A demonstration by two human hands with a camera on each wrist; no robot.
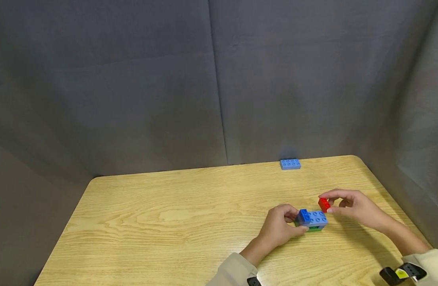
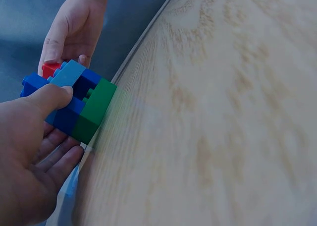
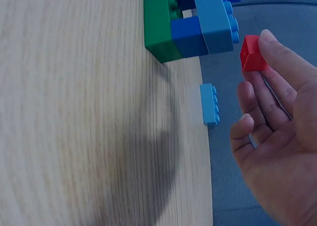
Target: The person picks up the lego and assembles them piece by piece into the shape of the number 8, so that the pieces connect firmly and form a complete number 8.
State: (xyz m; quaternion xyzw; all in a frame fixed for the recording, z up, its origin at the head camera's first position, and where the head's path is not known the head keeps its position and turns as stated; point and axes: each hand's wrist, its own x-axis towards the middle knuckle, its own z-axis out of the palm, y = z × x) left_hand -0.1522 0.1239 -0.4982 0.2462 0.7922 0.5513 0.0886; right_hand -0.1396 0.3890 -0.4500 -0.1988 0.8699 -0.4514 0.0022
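Note:
A small stack of toy building bricks stands on the table, with a green brick (image 2: 96, 112) at the bottom, blue bricks (image 3: 189, 36) above it and a light blue brick (image 1: 317, 218) across them. One dark blue brick (image 1: 304, 216) sits on the left end of the top. My left hand (image 1: 279, 226) grips the stack's left end between thumb and fingers. Above the right end, my right hand (image 1: 355, 207) pinches a red brick (image 3: 252, 53) between thumb and fingertips. In the right wrist view the red brick is apart from the light blue brick's studs.
Another light blue brick (image 1: 290, 164) lies at the far edge of the wooden table (image 1: 161, 222). Grey cloth (image 1: 151, 87) hangs behind the table and along its sides.

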